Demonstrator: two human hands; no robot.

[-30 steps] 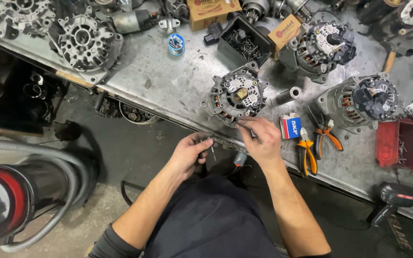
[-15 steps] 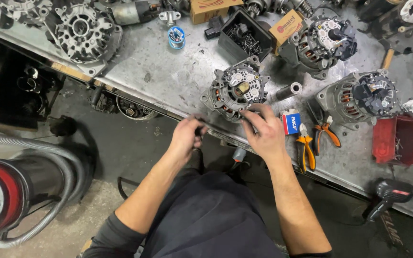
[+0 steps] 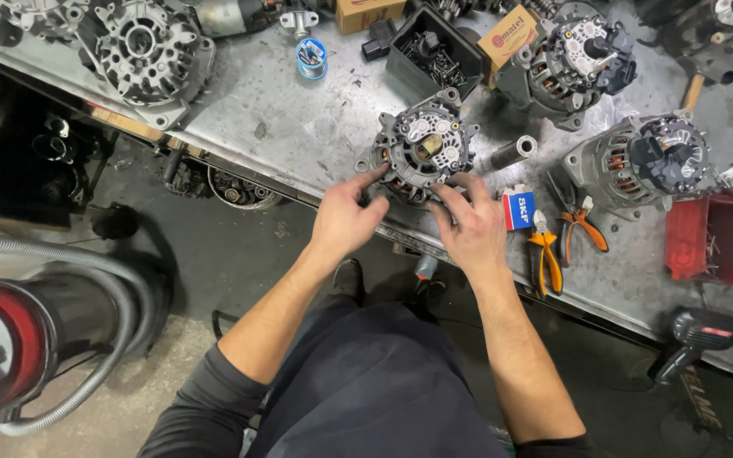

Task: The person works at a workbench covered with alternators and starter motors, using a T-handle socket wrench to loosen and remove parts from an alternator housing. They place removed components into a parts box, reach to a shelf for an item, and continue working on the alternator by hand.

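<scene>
Gripping the alternator [image 3: 422, 151] now, left hand [image 3: 345, 219] and right hand [image 3: 471, 229] moved up from the bench [image 3: 299, 119] edge, fingers clamped round its near side

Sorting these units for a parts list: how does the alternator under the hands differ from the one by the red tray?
The held alternator lies flat with its rear face up; the alternator by the red tray lies tilted on its side. The held one's rear is bare grey metal with a brass-coloured centre; the other wears a black plastic cover. The left hand and right hand touch the first; the second lies untouched. Both are grey, finned, with copper windings showing.
</scene>
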